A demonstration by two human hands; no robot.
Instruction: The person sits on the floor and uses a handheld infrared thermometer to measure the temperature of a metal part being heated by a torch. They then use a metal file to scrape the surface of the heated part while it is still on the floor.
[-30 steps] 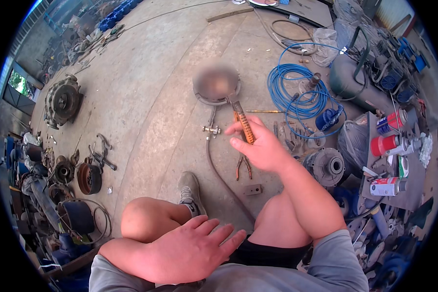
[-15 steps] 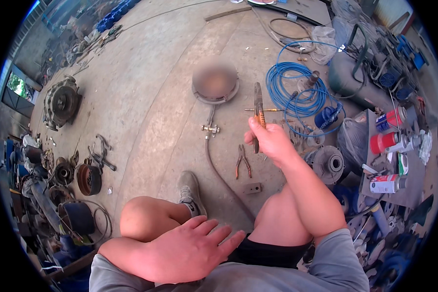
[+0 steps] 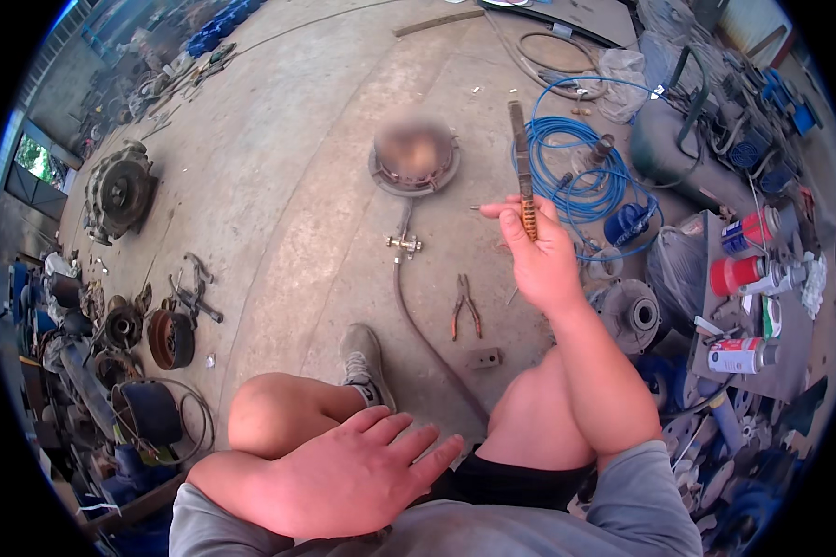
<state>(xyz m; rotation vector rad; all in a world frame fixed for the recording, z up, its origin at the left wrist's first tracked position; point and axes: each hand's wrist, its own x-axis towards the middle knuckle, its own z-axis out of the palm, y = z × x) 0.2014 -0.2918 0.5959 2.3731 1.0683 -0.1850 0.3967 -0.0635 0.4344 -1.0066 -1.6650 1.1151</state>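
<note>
My right hand (image 3: 543,265) is raised over the floor, closed around a pair of pliers (image 3: 522,162). They point away from me and show nearly edge-on, orange on the grip. Below and left of that hand a second pair of pliers (image 3: 463,304) with orange handles lies on the concrete. Just past my fingers the tip of a thin rod (image 3: 475,207) shows; its rest is hidden. My left hand (image 3: 362,469) lies near my lap, fingers spread, holding nothing. Ahead stands a round gas burner (image 3: 413,186) with an orange glow, its upper part blurred.
A brass valve (image 3: 403,245) and rubber hose (image 3: 427,343) run from the burner toward my right leg. Blue coiled hose (image 3: 567,176), a green tank (image 3: 669,144) and spray cans (image 3: 741,356) are on the right. A metal block (image 3: 483,358) lies near my knee; a gearbox-like part (image 3: 118,192) sits far left.
My right hand has moved slightly up and right and turned the pliers more edge-on, their tip now higher. The left hand stays nearly still. The glow on the burner looks brighter.
</note>
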